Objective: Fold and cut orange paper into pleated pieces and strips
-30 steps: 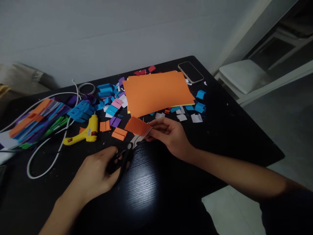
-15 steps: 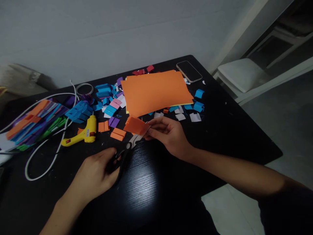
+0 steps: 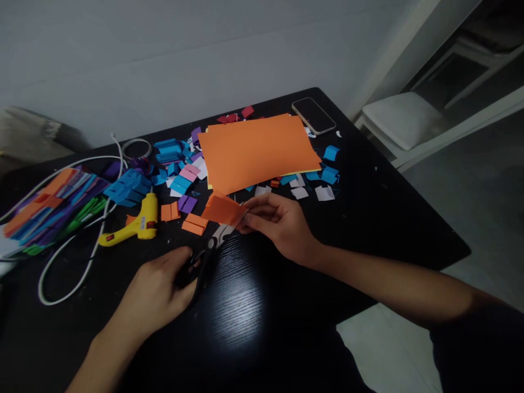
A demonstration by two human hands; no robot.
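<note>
My left hand (image 3: 164,289) is closed around the black handles of a pair of scissors (image 3: 212,243), whose blades point up and to the right. An orange piece of paper (image 3: 224,208) is pinched at its right end by the fingers of my right hand (image 3: 282,225). The scissor blades lie at the lower edge of that paper; I cannot tell how far they cut into it. Small folded orange pieces (image 3: 194,224) and a purple piece (image 3: 187,204) lie just left of the blades.
A stack of orange sheets (image 3: 257,153) lies at the back, with paper scraps around it. A phone (image 3: 314,115) rests at the far corner. To the left are a yellow glue gun (image 3: 146,218), a white cable (image 3: 43,295) and bundled coloured strips (image 3: 61,204). A white chair (image 3: 403,117) stands beyond.
The whole view has shifted slightly, so things sit a little further left. Both hands keep nearly the same pose, still holding the scissors and the orange paper.
</note>
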